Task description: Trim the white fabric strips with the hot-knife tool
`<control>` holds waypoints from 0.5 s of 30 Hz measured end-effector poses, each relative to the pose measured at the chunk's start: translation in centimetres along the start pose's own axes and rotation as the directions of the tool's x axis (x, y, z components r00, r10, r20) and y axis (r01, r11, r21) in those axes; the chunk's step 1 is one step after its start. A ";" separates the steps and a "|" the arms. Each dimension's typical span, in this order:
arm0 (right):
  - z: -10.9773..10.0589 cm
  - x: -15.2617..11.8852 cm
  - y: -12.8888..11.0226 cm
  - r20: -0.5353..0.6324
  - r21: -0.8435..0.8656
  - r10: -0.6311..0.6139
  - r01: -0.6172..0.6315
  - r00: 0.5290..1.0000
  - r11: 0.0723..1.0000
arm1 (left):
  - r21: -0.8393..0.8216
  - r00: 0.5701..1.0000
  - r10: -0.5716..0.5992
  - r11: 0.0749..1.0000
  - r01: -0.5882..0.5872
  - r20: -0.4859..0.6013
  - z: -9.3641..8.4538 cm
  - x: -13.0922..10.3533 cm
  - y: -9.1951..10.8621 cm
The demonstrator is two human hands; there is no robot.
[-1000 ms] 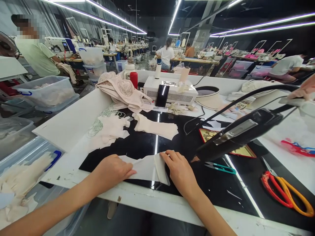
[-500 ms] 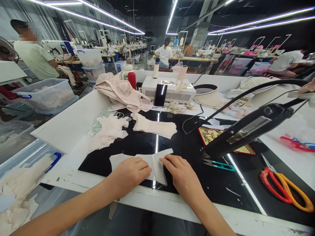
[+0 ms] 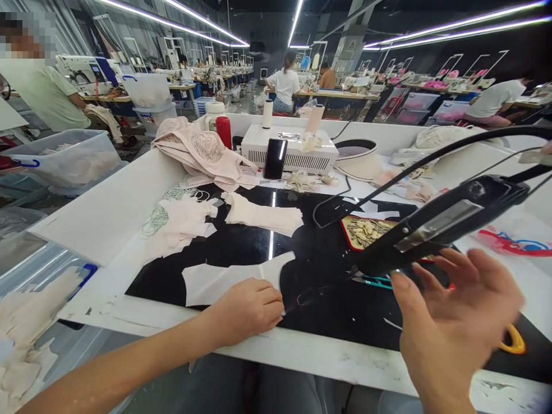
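A white cut cloth piece [image 3: 224, 282] lies spread on the black board [image 3: 328, 316] near the table's front edge. Fingers curled, my left hand [image 3: 252, 307] is closed on the cloth's right end. My right hand [image 3: 457, 328] is lifted above the board, fingers apart and holding nothing. Just beyond it hangs a black tool [image 3: 448, 221] with a metal plate on its side and a cord. Teal thread snips [image 3: 377, 281] lie under the tool's tip, partly covered. Of the scissors, part of an orange handle [image 3: 515, 340] shows; my right hand hides much of them.
Stacked beige pieces [image 3: 265, 214] lie behind the cloth, with loose beige pieces [image 3: 185, 221] further left. A red-rimmed tray [image 3: 347, 233] of small items stands right. Behind are a phone [image 3: 275, 159], a white vented box [image 3: 302, 152] and a red bottle [image 3: 223, 133].
My right hand has left the cloth and moved right and up, its fingers opening. My left hand has shifted right along the cloth, whose folded-over right end now lies flat.
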State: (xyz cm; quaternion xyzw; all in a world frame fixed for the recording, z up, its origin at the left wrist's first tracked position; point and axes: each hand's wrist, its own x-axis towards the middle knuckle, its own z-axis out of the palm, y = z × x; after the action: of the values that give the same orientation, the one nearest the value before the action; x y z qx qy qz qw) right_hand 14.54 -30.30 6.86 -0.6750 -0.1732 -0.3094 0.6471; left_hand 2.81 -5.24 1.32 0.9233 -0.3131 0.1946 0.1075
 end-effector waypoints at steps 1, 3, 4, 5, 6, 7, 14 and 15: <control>0.4 0.5 -0.1 0.074 0.043 0.097 -0.100 0.993 0.994 | -0.004 1.000 -0.005 1.000 0.005 -0.004 -0.1 0.0 0.1; 1.1 1.4 -0.2 0.199 0.113 0.168 -0.193 0.965 0.975 | -0.047 0.999 -0.046 0.998 0.045 -0.021 -0.3 0.1 0.2; 1.5 1.8 -0.3 0.236 0.152 0.161 -0.200 0.958 0.968 | -0.084 0.997 -0.076 0.994 0.074 -0.029 -0.4 0.1 0.3; 1.9 2.1 -0.3 0.259 0.187 0.143 -0.195 0.955 0.963 | -0.126 0.994 -0.108 0.987 0.103 -0.034 -0.5 0.1 0.3; 2.3 2.5 -0.4 0.274 0.213 0.125 -0.187 0.953 0.959 | -0.171 0.990 -0.138 0.977 0.130 -0.036 -0.5 0.1 0.3; 2.7 2.8 -0.5 0.283 0.227 0.116 -0.184 0.952 0.957 | -0.214 0.986 -0.164 0.965 0.153 -0.034 -0.6 0.1 0.3; 5.4 3.2 -1.6 0.325 0.308 0.068 -0.173 0.943 0.935 | -0.417 0.956 -0.294 0.870 0.264 -0.008 -0.3 0.3 0.1; 5.6 2.9 -1.9 0.323 0.323 0.057 -0.166 0.945 0.932 | -0.429 0.953 -0.303 0.862 0.271 -0.007 -0.2 0.4 0.1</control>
State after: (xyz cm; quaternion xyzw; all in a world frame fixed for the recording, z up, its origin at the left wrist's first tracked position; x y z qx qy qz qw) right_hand 16.59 -25.07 10.32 -0.5994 -0.2847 -0.1272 0.7372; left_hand 3.00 -5.42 1.71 0.9063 -0.2027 0.1381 0.3441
